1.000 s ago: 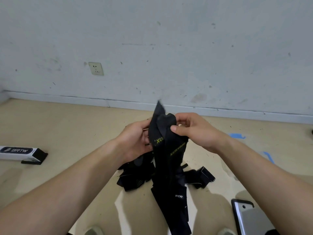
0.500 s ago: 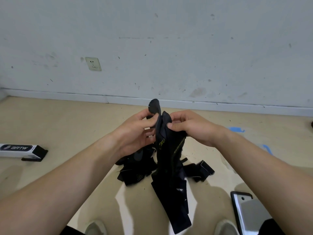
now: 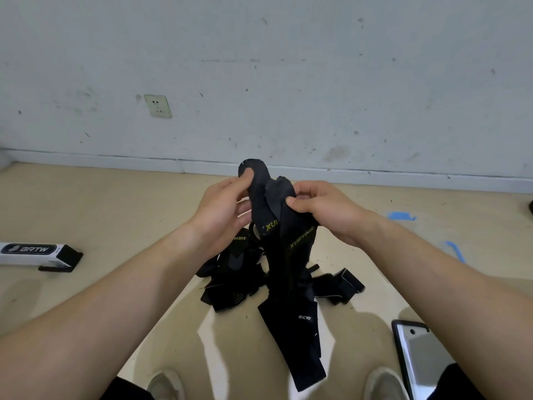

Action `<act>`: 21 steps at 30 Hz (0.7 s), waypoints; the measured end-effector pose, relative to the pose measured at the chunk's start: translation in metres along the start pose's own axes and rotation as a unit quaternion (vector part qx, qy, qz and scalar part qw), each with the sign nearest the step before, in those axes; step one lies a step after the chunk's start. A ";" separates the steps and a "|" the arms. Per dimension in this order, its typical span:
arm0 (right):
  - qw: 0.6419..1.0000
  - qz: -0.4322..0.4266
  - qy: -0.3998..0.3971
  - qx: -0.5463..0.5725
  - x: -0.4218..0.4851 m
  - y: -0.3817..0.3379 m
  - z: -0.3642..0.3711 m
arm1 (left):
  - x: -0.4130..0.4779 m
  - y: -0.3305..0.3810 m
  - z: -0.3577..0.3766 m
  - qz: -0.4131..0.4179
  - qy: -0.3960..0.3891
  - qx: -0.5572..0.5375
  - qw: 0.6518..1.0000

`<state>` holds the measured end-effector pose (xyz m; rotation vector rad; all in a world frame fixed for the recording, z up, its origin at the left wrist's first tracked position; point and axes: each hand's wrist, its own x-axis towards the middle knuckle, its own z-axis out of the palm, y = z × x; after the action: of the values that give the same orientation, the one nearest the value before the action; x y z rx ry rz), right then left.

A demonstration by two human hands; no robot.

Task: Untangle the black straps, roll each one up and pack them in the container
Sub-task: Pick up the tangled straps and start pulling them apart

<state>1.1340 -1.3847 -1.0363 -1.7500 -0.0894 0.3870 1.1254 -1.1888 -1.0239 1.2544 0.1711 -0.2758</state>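
Observation:
Both hands hold up a bunch of long black straps with yellow lettering, whose lower ends hang down to the floor. My left hand pinches the rounded top end of one strap between thumb and fingers. My right hand grips the neighbouring strap end just to the right. A tangled pile of further black straps lies on the floor below and behind the hanging ones. A dark-rimmed container with a pale inside sits on the floor at the lower right, partly cut off by my right forearm.
A white and black box marked BRTW lies on the floor at the left. My two shoes show at the bottom edge. The wall and its skirting run across behind, with a socket on the wall. Blue tape marks lie at the right.
The left thumb has moved up onto the tip of the top strap end. Both hands stay at about the same height, and the strap ends are spread slightly more apart.

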 end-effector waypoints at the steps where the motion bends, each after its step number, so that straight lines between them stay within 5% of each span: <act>1: 1.000 -0.002 0.002 0.014 -0.001 0.001 0.001 | 0.000 -0.001 0.000 0.001 -0.009 0.002 1.000; 9: 0.990 -0.072 0.120 0.021 -0.001 -0.005 0.006 | 0.003 0.000 -0.007 0.044 0.051 0.095 0.993; 14: 0.995 -0.088 0.032 0.023 -0.007 -0.013 0.005 | 0.001 -0.001 -0.002 0.022 0.017 0.117 0.993; 21: 0.996 -0.079 0.049 0.004 -0.008 -0.016 0.005 | 0.000 -0.001 0.002 0.009 -0.032 0.123 0.992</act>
<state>1.1272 -1.3784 -1.0196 -1.7376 -0.1542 0.1864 1.1246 -1.1911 -1.0242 1.4896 0.0722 -0.3283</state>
